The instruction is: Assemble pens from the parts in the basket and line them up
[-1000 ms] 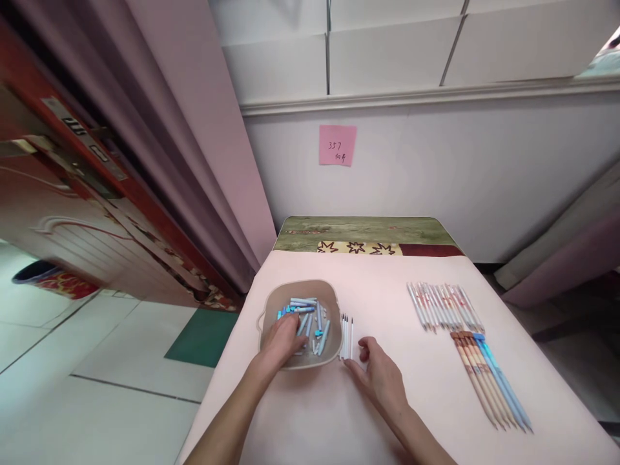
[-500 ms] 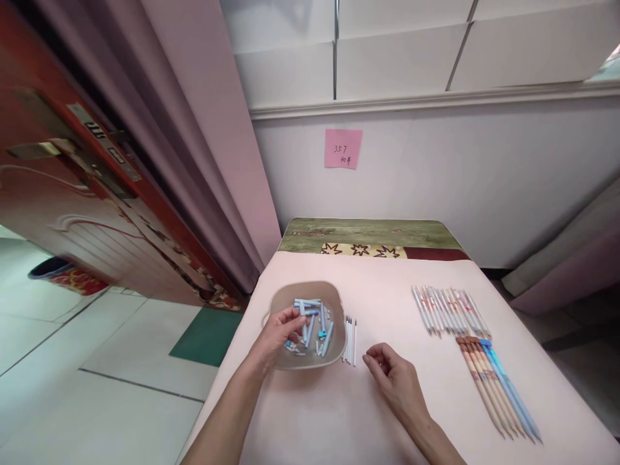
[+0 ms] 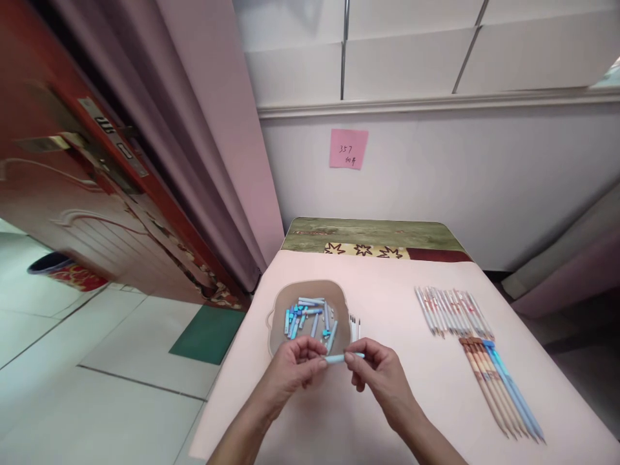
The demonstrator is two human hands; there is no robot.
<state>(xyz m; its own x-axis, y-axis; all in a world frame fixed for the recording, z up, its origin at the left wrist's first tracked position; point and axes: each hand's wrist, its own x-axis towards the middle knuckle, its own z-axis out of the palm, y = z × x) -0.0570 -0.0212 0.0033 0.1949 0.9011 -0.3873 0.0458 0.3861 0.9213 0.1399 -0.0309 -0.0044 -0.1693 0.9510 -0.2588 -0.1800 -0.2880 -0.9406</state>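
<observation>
A light blue pen barrel [image 3: 335, 358] lies level between my two hands, over the near edge of the container. My left hand [image 3: 298, 367] pinches its left end with thumb and fingers. On its right end, my right hand [image 3: 382, 373] has thumb and forefinger closed. The beige plastic container [image 3: 275, 310] holds loose blue and lilac pen parts [image 3: 293, 323], including barrels and small bright blue pieces. Just right of the container stand out several thin white refills [image 3: 355, 328] with dark tips, partly hidden behind my right hand.
At the right lie a row of clear-and-white pens [image 3: 450, 311], then several tan pens with brown tops [image 3: 489, 387] and blue pens [image 3: 516, 391]. A pink cloth [image 3: 402, 284] covers the table against the wall. A pink note [image 3: 349, 149] is stuck above. A red door [image 3: 87, 194] stands left.
My left hand has moved from inside the container toward me and right, bringing a pen barrel out. My right hand has come left and closed on the barrel's other end.
</observation>
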